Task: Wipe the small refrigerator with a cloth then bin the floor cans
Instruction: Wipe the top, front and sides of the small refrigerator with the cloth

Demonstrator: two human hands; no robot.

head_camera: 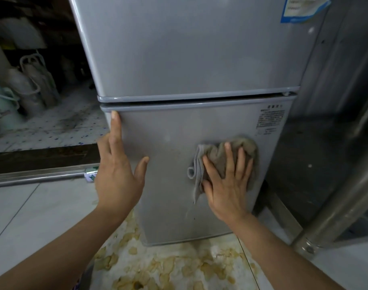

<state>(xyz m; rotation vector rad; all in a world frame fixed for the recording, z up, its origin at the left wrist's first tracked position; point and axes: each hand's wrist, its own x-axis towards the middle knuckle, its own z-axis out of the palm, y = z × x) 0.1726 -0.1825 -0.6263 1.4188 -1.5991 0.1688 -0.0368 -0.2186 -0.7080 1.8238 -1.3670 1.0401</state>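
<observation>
A small grey two-door refrigerator (185, 59) fills the middle of the view. My right hand (227, 181) presses a crumpled grey-brown cloth (218, 155) flat against the right part of the lower door, fingers spread and straight. My left hand (118, 172) rests on the lower door's left edge, its fingers straight and reaching up to just under the gap between the doors. A green and white can (91, 174) lies on the floor at the left, partly hidden behind my left hand.
Yellow-brown stains and flakes (168, 266) cover the floor tiles in front of the refrigerator. A metal floor rail (36, 177) runs along the left. Bags and containers (22, 88) stand in the dark space beyond it. A metal post (335, 206) and a panel stand at the right.
</observation>
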